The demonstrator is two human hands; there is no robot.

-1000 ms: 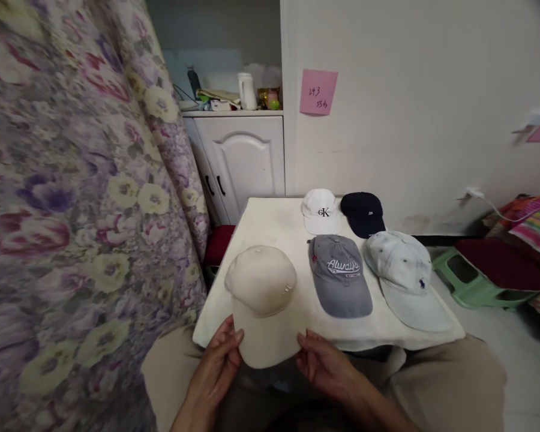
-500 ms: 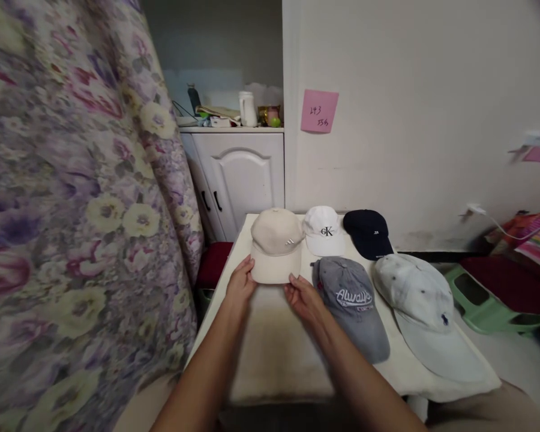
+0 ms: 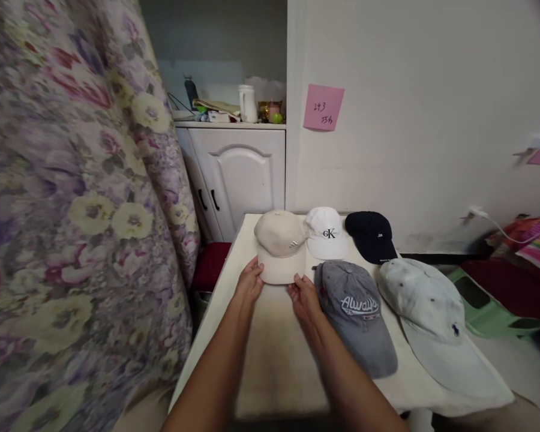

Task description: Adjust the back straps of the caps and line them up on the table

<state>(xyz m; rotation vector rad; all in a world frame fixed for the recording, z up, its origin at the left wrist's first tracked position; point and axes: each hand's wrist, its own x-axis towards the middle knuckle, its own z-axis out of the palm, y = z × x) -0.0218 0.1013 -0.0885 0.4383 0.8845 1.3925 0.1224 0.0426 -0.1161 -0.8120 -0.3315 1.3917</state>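
Note:
A beige baseball cap sits at the far left of the cloth-covered table, its brim toward me. My left hand pinches the left edge of the brim. At the brim's front right corner, my right hand grips with thumb and fingers. Touching or close beside it on the right is a white cap with CK lettering, then a navy cap. Nearer to me lie a grey cap lettered "Always" and a pale grey cap with a small dark emblem.
A floral curtain hangs along the left. Behind the table stand a white cabinet and a wall bearing a pink note. A red stool is at the left, and a green stool at the right.
My view has shifted slightly, so the table and caps appear a little lower and further right. Both hands keep their hold on the beige cap's brim, and the other caps stay in place.

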